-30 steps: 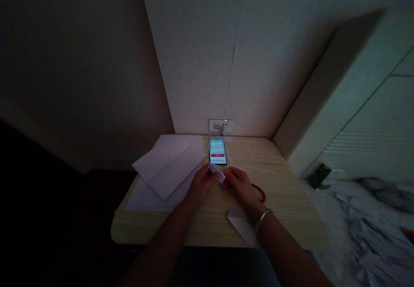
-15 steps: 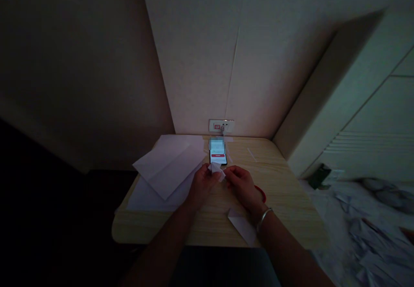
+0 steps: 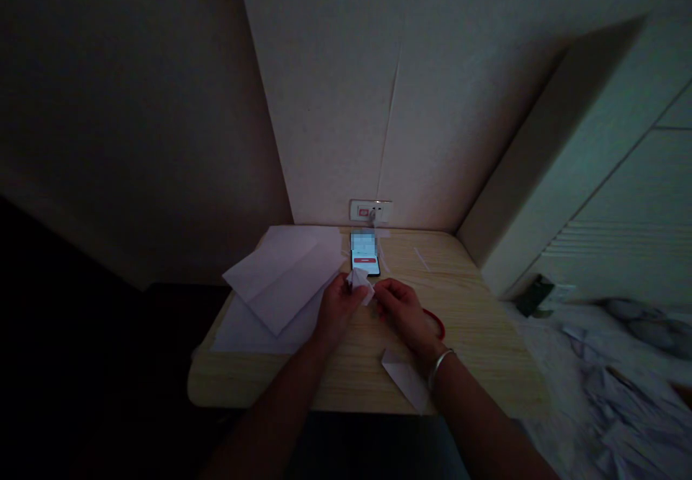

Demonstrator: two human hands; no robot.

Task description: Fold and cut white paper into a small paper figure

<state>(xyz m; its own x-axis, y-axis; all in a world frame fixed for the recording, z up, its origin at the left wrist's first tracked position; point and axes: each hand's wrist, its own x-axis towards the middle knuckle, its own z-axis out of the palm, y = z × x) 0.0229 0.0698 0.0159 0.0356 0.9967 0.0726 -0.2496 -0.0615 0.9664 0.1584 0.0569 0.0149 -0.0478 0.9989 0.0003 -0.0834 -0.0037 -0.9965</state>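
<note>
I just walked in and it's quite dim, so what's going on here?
A person is handling a small folded white paper above the table. The left hand grips it, while the right hand has its fingertips at the paper's right edge; whether they pinch it is too small to tell. A lit phone lies just beyond, larger white sheets to the left.

Small folded white paper piece (image 3: pixel 359 280): matt | pale round-cornered wood-grain worktop (image 3: pixel 476 343): smooth | silver ring-shaped metal bangle (image 3: pixel 437 363): shiny, smooth
</note>
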